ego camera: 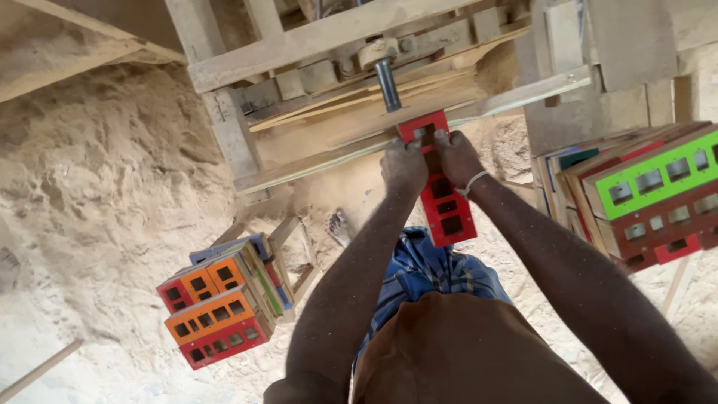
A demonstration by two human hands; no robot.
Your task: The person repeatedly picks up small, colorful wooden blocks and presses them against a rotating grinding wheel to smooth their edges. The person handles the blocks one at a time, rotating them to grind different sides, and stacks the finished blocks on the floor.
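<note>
The person holds a red painted wooden panel [443, 196] with rectangular cut-out windows against a rough wooden machine frame [314, 45]. The far end of the panel sits under a dark metal spindle [388, 84] that comes down from a round wooden pulley part. I judge that the step in hand is to cut or clean one of the windows at the far end of the panel with this spindle.

The left hand [404, 166] is closed on the panel's left edge, at about 9 o'clock from the panel's top window. The right hand [456, 155] is closed on the right edge, at about 3 o'clock, with a pale band on its wrist. The thumbs press on the top face, close to each other. The rest of the panel reaches back toward the body, at 6 o'clock from the hands, over a blue checked cloth [430, 269].

In my judgement the next move needs a firm, level hold and fingers kept well away from the spindle, because they are very near to it.

At 8 o'clock from the hands a stack of orange and red panels [217, 310] rests on the sawdust floor [97, 187]. At 3 o'clock another stack with a green panel [658, 179] on top stands.
</note>
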